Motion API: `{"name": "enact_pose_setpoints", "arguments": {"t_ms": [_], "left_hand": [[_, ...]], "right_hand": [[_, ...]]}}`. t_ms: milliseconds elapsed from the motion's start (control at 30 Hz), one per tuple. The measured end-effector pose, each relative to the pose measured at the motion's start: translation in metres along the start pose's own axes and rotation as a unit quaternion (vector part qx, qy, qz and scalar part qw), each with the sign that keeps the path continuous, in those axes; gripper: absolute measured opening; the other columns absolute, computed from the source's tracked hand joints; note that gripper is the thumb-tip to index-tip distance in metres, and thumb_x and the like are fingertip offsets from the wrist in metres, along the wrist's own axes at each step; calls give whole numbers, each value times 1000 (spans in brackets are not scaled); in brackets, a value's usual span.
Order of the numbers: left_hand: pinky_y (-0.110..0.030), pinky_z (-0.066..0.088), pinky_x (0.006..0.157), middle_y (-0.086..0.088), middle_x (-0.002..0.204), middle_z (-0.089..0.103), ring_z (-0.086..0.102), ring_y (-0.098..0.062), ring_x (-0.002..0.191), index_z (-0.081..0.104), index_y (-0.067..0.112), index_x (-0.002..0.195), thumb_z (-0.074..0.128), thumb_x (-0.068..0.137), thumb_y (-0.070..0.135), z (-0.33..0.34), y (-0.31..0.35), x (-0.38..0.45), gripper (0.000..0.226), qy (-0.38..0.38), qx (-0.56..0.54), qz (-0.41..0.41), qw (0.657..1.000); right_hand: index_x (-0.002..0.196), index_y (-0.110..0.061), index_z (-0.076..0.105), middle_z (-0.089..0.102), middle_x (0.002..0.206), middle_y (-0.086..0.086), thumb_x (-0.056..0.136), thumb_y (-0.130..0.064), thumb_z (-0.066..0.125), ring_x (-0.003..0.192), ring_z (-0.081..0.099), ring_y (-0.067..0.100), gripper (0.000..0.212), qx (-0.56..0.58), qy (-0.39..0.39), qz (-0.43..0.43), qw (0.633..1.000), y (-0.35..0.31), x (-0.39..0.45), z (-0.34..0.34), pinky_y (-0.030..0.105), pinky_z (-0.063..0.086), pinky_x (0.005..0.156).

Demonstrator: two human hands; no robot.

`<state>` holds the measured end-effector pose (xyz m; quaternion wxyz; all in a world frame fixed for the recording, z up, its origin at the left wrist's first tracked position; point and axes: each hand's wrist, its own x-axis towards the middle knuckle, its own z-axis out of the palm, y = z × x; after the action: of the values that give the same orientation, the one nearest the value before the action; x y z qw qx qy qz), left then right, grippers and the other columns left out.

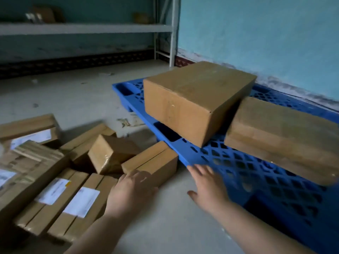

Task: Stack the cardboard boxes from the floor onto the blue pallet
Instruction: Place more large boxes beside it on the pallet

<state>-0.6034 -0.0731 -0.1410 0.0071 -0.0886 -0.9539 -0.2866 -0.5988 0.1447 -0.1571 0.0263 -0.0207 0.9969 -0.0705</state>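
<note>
Blue pallet (238,162) on the floor (82,99), right half of frame, against the turquoise wall (256,33). Two cardboard boxes on its deck: large box (194,99) at centre, upright and flat; second box (286,138) at right edge, touching or nearly touching the large box at one corner, blurred. Remaining boxes heaped on the floor at lower left. Small flat box (152,160) at lower centre, just beside the pallet's near-left edge. Tilted cube-shaped box (108,153) to its left, leaning on neighbours. Two long labelled boxes (73,202) side by side below, white labels facing up. More boxes (27,131) at far left, partly cut off. Left hand (132,193) at lower centre, back facing up, fingers loosely curled and together, nothing held; fingertips (137,175) at the near end of the small flat box, contact not confirmable. Right hand (209,187) right of it, palm down, fingers spread wide, nothing held; fingertips (200,168) at the pallet's near-left edge, thumb extended left over bare floor, small flat box just left of these fingers and apart from them. Metal shelving (91,28) at upper left, dark blurred items on the shelf, not identifiable. Paper scraps (126,122) on the floor near the pallet's left side.
</note>
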Motion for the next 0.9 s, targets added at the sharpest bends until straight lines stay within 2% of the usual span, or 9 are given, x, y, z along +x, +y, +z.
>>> {"name": "enact_pose_setpoints", "arguments": {"t_ms": [33, 100, 267, 433, 500, 600, 700, 800, 900], "left_hand": [[-30, 47, 80, 12, 111, 56, 54, -15, 105, 57, 38, 110, 64, 74, 48, -12, -29, -18, 38, 12, 1, -55, 998], [-30, 44, 83, 12, 116, 57, 53, -14, 108, 57, 38, 111, 64, 72, 50, -15, -49, -35, 42, 23, 9, -80, 996], [-35, 39, 90, 10, 117, 60, 53, -20, 110, 58, 40, 111, 56, 64, 58, -82, -148, -139, 50, 68, 78, -229, 968], [-44, 34, 97, -1, 129, 55, 47, -30, 119, 56, 30, 120, 75, 63, 48, -138, -234, -265, 63, 148, 114, -431, 883], [-46, 30, 102, -5, 138, 46, 39, -34, 125, 48, 27, 128, 77, 58, 51, -149, -255, -307, 79, 156, 67, -519, 838], [-48, 23, 110, -10, 147, 31, 25, -32, 134, 34, 24, 134, 72, 52, 63, -152, -277, -354, 98, 165, -11, -614, 772], [-52, 20, 110, -11, 153, 18, 17, -32, 139, 14, 23, 144, 71, 47, 71, -157, -298, -377, 122, 180, -10, -664, 725], [-53, 33, 100, -22, 138, 40, 40, -40, 124, 28, 9, 137, 82, 50, 53, -166, -323, -392, 112, 247, -116, -703, 657], [-44, 47, 74, -25, 91, 63, 57, -36, 81, 55, -6, 103, 88, 49, 30, -169, -330, -406, 73, 250, -215, -670, 665]], "right_hand": [[143, -27, 19, 29, 149, -4, 83, -43, 58, 135, 25, 22, 74, 31, -31, -54, 998, -45, -4, 14, 38, 26, 108], [140, -29, 24, 33, 144, -5, 80, -45, 62, 130, 30, 22, 74, 95, -60, -88, 990, -84, -19, 24, 36, 29, 105], [131, -26, 37, 37, 135, -4, 71, -40, 67, 121, 38, 22, 69, 143, -159, -247, 945, -230, -52, 53, 31, 34, 98], [142, -28, 22, 24, 148, -7, 70, -51, 69, 132, 32, 20, 89, 152, -264, -326, 895, -349, -91, 77, 31, 29, 104], [146, -27, 9, 8, 155, -7, 69, -52, 71, 139, 20, 21, 102, 147, -303, -314, 888, -380, -104, 91, 32, 24, 108], [145, -28, -15, -21, 155, -3, 67, -47, 76, 144, 2, 25, 121, 156, -311, -242, 906, -409, -111, 110, 38, 21, 113], [144, -26, -19, 0, 158, 6, 59, -53, 78, 142, 17, 27, 132, 179, -315, -157, 919, -415, -100, 121, 39, 31, 108], [146, -21, -8, 15, 155, 7, 56, -56, 79, 139, 24, 27, 130, 190, -350, -117, 910, -411, -91, 123, 40, 32, 107], [146, -20, -3, 21, 153, 6, 54, -50, 82, 137, 27, 25, 130, 213, -358, -122, 901, -404, -93, 120, 40, 31, 107]]}}
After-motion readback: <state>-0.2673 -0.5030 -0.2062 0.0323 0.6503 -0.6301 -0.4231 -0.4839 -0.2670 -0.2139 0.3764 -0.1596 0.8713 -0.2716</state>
